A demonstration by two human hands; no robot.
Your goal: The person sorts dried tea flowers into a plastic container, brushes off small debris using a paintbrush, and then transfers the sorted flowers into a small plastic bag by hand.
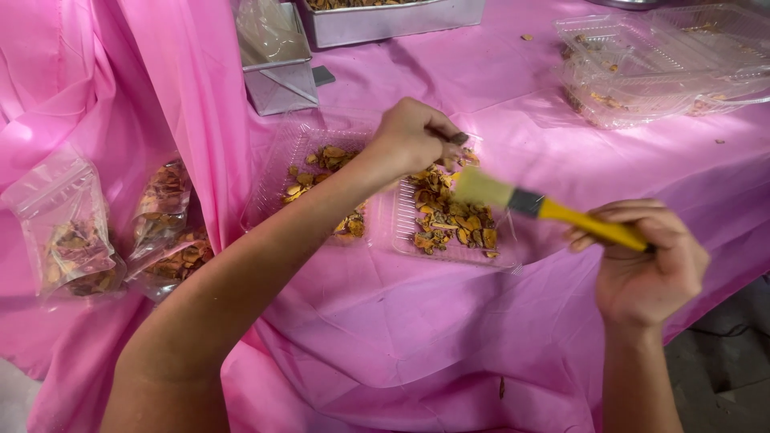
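The right hand (646, 269) wraps tight round a yellow-handled brush (545, 208), which works best with soft, light strokes over the small, dry piece (458, 139) that the left hand (409, 136) pinches above the ridged clear plastic tray (405, 232) of crinkly orange-brown chips (449, 220) on the smooth pink tablecloth (497, 80).

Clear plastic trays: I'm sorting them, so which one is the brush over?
The open clear plastic tray of brown pieces beneath the yellow-handled brush in the right hand; the others are stacked at the far right.
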